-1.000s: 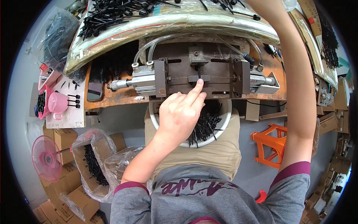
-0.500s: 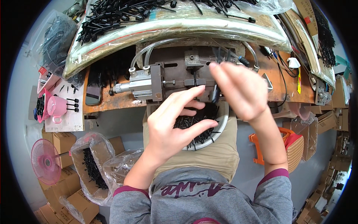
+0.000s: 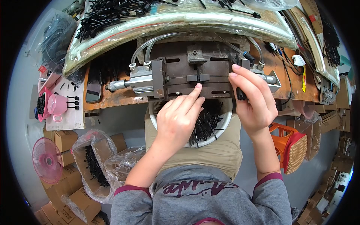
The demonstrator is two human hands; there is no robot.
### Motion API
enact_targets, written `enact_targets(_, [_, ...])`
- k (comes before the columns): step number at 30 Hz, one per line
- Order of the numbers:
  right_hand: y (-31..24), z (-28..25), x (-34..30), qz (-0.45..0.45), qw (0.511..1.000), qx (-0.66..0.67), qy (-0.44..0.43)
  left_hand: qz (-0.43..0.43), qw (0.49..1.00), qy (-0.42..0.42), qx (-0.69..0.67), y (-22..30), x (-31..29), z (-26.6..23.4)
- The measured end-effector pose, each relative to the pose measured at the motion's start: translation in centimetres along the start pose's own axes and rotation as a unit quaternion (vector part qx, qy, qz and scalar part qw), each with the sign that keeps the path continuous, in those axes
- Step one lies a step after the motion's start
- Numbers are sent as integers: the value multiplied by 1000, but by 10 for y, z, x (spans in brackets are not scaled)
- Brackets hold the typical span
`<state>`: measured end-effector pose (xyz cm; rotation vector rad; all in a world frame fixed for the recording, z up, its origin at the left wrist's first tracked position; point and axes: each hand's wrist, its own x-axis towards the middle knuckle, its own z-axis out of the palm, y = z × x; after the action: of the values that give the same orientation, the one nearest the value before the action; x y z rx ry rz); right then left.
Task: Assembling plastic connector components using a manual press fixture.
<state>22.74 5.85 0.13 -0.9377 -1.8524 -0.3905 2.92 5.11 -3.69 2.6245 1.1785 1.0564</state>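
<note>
In front of me on the bench is a dark metal fixture [image 3: 219,84] with small clamp jaws at its middle. A slim black part [image 3: 198,77] is seated between those jaws. My left hand [image 3: 178,118] stretches its index finger up to the jaws, the tip at the black part's lower end; its thumb is hidden. To the right, my right hand [image 3: 258,101] is closed around black plastic pieces [image 3: 241,94], whose ends stick out above and below the fingers. Below the fixture, a white basin [image 3: 227,125] on my lap holds many thin black pieces.
Air cylinders [image 3: 142,83] with clear hoses flank the fixture. A plastic-covered pad [image 3: 180,20] behind carries heaped black parts. A phone [image 3: 93,92] and a pink cup [image 3: 57,105] are at left. An orange stool [image 3: 290,148] stands right, a pink fan [image 3: 47,160] and lined carton [image 3: 93,165] lower left.
My right hand has moved right and down, away from the fixture's middle. My left hand has gone from a spread grip to a pointing finger at the jaws.
</note>
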Motion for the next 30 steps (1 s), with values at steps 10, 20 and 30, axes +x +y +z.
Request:
enact_targets(10, [-4, -9, -10, 23, 1000, 4, 1, 2, 999, -12, 37, -2, 11, 1])
enact_targets(20, [-5, -4, -19, -5, 1000, 19, 5, -39, 999, 1, -12, 1, 9, 5])
enact_targets(30, [-12, 3, -27, -39, 998, 44, 9, -264, 817, -39, -511, 11, -14, -19])
